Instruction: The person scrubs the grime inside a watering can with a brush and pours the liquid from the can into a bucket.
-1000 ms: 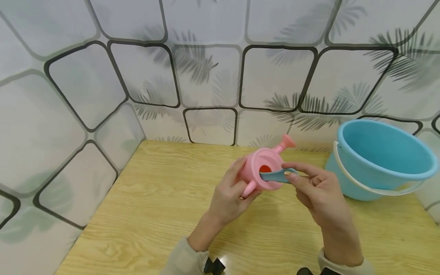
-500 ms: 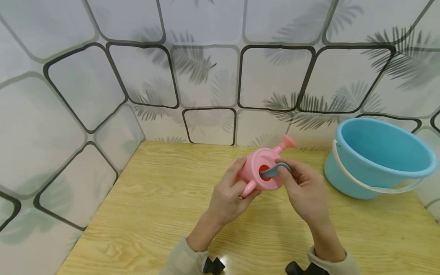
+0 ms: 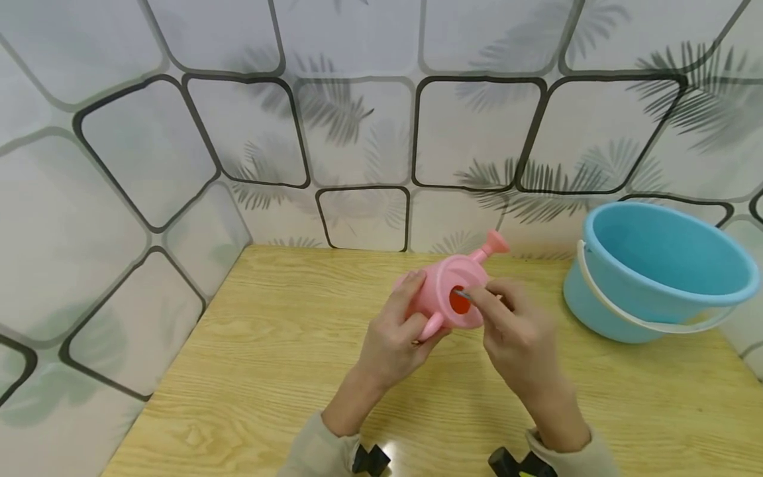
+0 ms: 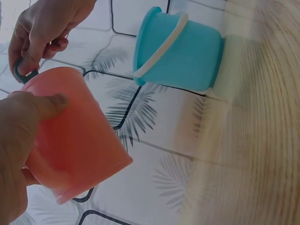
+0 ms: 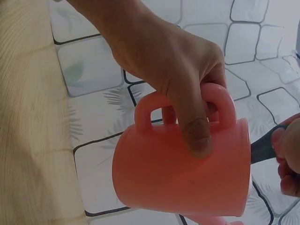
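Note:
A pink toy watering can [image 3: 432,299] is held in the air, tilted so that its round top opening faces the head camera. My left hand [image 3: 389,341] grips it, with the fingers through its handle and the thumb on its body in the right wrist view. My right hand [image 3: 520,338] pinches the ring-shaped end of a blue-grey tool [image 5: 264,147] at the can's mouth. The tool's other end goes into the opening, where the can hides it, so I cannot tell its kind. In the head view only a thin sliver of it shows.
A light blue bucket [image 3: 632,318] with a white handle stands on the wooden table [image 3: 250,371] at the right, beyond my right hand. A patterned wall [image 3: 363,146] closes off the back and left sides.
My right hand has moved left, closer to the can, and turned. The tool has gone deeper into the opening and shows less. The left hand and can have barely moved.

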Available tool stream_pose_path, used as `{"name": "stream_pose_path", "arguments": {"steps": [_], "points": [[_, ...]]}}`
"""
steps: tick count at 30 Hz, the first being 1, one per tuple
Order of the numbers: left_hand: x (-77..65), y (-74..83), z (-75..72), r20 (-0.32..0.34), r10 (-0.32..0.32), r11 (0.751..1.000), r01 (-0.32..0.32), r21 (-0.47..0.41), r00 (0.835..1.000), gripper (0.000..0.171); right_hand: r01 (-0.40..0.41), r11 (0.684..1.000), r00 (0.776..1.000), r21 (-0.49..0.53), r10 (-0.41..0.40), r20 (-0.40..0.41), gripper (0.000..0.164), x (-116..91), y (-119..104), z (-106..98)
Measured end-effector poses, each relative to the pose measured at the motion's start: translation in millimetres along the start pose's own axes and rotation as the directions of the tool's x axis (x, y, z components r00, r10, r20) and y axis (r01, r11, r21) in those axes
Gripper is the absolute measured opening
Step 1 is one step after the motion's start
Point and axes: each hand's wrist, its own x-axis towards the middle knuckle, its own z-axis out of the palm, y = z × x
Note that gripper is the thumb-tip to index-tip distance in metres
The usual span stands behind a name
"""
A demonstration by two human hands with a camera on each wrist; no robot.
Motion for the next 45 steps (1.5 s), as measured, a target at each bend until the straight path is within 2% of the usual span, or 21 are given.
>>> {"name": "stream_pose_path", "arguments": {"steps": [4,9,11,13,16,18,22,24,28,30,33,35,37,42,43,45], "points": [[0.3,-1.1,-0.8,-0.004,0.036,0.999,-0.036,0.041,0.999,0.044,-0.041,0.999,0.992,0.019,0.039,0.124,0.023,-1.7,-2.1,-3.6],[-1.1,-4.4,-2.0,-0.013,0.073,0.995,-0.072,0.068,0.997,0.045,-0.191,0.975,0.955,0.111,0.158,0.251,0.011,-1.5,-5.4,-11.9],[-1.9,-5.0,-2.0,-0.013,0.082,0.994,-0.081,0.07,0.997,0.044,-0.231,0.967,0.94,0.108,0.193,0.28,0.019,-0.8,-6.9,-14.4],[-2.5,-5.3,-1.6,-0.013,0.085,0.994,-0.084,0.065,0.996,0.045,-0.24,0.966,0.936,0.099,0.203,0.288,0.03,0.0,-7.6,-15.6],[-3.2,-4.9,-1.1,-0.015,0.077,0.996,-0.076,0.054,0.997,0.046,-0.278,0.948,0.923,0.155,0.219,0.315,0.03,0.7,-7.5,-17.5],[-3.7,-4.7,-1.0,-0.012,0.061,0.997,-0.061,0.039,0.998,0.045,-0.339,0.915,0.906,0.218,0.255,0.338,0.029,0.7,-6.3,-18.8],[-4.7,-4.8,-1.2,0.014,0.027,1.0,-0.027,0.001,1.0,0.043,-0.484,0.826,0.856,0.289,0.378,0.354,0.024,1.0,-1.5,-23.0],[-5.1,-5.0,-1.5,0.033,0.013,1.0,-0.013,-0.012,0.999,0.043,-0.528,0.798,0.837,0.29,0.43,0.339,0.021,1.0,1.1,-26.7],[-4.1,-4.8,-2.3,0.049,0.001,1.0,0.0,-0.018,0.999,0.043,-0.572,0.754,0.815,0.323,0.478,0.328,0.018,2.6,4.9,-36.2],[-2.5,-3.9,-2.1,0.039,0.008,1.0,-0.007,-0.03,0.999,0.043,-0.608,0.719,0.789,0.337,0.501,0.355,0.017,3.9,5.4,-39.4],[1.0,-0.9,-1.0,0.025,0.036,0.998,-0.035,-0.048,0.999,0.043,-0.674,0.654,0.733,0.344,0.538,0.416,0.013,6.2,5.4,-40.9],[2.7,0.7,-0.1,0.025,0.049,0.997,-0.048,-0.057,0.998,0.043,-0.711,0.622,0.698,0.328,0.565,0.441,0.011,7.3,5.3,-41.4],[2.6,1.3,0.3,0.034,0.041,0.998,-0.039,-0.059,0.999,0.045,-0.735,0.597,0.674,0.321,0.594,0.439,0.01,8.5,4.7,-43.4],[-1.5,-0.7,0.5,0.053,0.016,0.999,-0.014,-0.047,0.998,0.048,-0.766,0.544,0.643,0.342,0.655,0.397,0.01,11.0,3.0,-50.5],[-1.8,-0.4,0.5,0.051,0.023,0.999,-0.021,-0.04,0.998,0.047,-0.769,0.537,0.64,0.348,0.656,0.4,0.01,11.3,2.9,-50.3],[-1.8,0.6,0.6,0.049,0.041,0.999,-0.04,-0.03,0.998,0.047,-0.761,0.538,0.649,0.364,0.64,0.412,0.01,10.7,3.1,-46.9]]}}
